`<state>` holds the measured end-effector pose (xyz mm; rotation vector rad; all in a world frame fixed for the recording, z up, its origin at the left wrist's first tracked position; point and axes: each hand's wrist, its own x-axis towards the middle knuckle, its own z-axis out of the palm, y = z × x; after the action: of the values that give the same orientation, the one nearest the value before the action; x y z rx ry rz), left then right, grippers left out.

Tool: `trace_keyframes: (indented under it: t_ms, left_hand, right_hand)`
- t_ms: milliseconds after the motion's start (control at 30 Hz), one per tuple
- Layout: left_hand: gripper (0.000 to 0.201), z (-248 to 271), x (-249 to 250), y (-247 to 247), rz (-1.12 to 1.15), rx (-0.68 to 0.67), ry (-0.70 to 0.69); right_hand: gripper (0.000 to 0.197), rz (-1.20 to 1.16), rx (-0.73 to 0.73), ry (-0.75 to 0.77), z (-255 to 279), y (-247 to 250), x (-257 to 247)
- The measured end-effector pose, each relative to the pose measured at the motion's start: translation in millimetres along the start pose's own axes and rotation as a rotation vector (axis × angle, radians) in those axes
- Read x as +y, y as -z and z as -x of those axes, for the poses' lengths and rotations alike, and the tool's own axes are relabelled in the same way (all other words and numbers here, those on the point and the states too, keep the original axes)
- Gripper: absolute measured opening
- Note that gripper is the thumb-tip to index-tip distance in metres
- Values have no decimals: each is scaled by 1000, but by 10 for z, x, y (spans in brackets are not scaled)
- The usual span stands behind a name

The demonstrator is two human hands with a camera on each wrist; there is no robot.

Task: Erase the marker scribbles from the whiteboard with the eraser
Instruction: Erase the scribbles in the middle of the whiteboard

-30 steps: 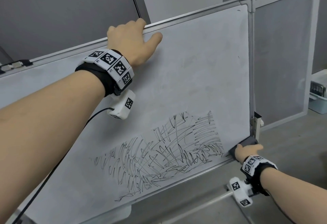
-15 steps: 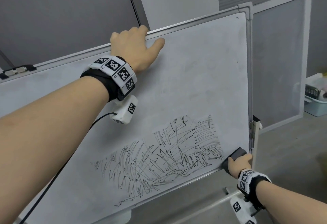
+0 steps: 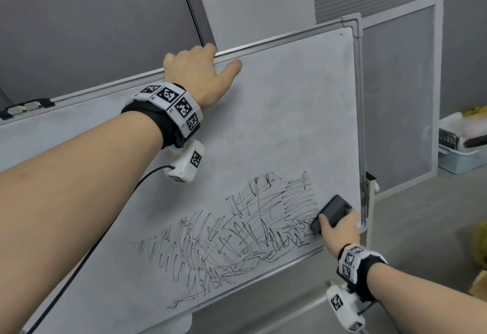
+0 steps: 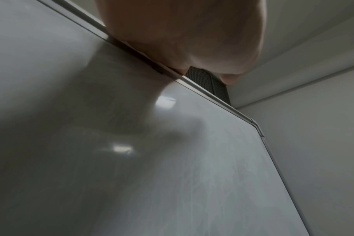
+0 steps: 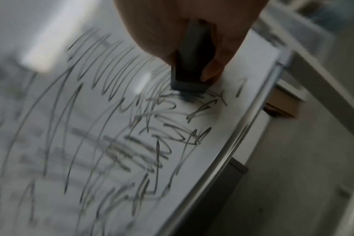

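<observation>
A tilted whiteboard carries black marker scribbles across its lower half. My right hand grips a dark grey eraser and presses it flat on the board at the right end of the scribbles. In the right wrist view the eraser sits between thumb and fingers, its pad on the blurred scribbles. My left hand holds the board's top edge, fingers curled over the frame, thumb on the white face. The left wrist view shows that hand on the frame above the whiteboard.
The board's metal stand post rises at its right edge. Behind it stands a grey framed partition. A pale blue bin with items sits on the floor at far right. A black clip sits on the top frame, left.
My right hand has carried the eraser up from the board's lower right corner onto the right end of the scribbles. My left hand stays on the top edge.
</observation>
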<state>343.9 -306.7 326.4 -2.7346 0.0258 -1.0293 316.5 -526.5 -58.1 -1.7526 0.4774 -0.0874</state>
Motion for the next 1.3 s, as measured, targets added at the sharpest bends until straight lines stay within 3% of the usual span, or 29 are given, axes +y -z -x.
trace_keyframes:
  t_ms: [167, 267, 367, 433, 533, 633, 700, 767, 867, 933, 1000, 1133, 1300]
  left_hand:
    - [61, 16, 2, 37, 4, -28, 1]
    - [63, 19, 9, 56, 21, -49, -4]
    - [64, 29, 13, 76, 34, -59, 0]
    - [61, 51, -1, 89, 30, -53, -5]
    - [58, 73, -39, 112, 45, -65, -15]
    - [60, 63, -36, 133, 60, -83, -27]
    - [58, 51, -22, 127, 55, -96, -34]
    - [56, 54, -26, 116, 52, -94, -35]
    - [59, 80, -86, 109, 43, -69, -44]
    - [59, 130, -163, 137, 71, -61, -63]
    - [60, 188, -314, 208, 89, -30, -79]
    - [61, 437, -830, 396, -79, 137, -56]
    - [61, 777, -1359, 467, -186, 188, 30]
  right_hand:
    - [51, -28, -14, 331, 264, -111, -341]
    - [52, 243, -23, 781, 473, -285, -645]
    - [53, 742, -340, 1374, 847, -532, -788]
    - [67, 985, -476, 1553, 906, -626, -723]
    - [65, 930, -306, 1589, 731, -488, -822]
    - [59, 674, -91, 1416, 464, -228, -1049]
    - [58, 494, -13, 1274, 338, -130, -1176]
    - [57, 445, 7, 1227, 350, -144, -1231]
    - [49, 667, -122, 1450, 488, -233, -1215]
    - [56, 855, -272, 1639, 492, -271, -1207]
    - [62, 896, -288, 1737, 416, -265, -1365]
    - [63, 642, -153, 1634, 525, -358, -1872]
    - [60, 513, -188, 1751, 954, -746, -2067]
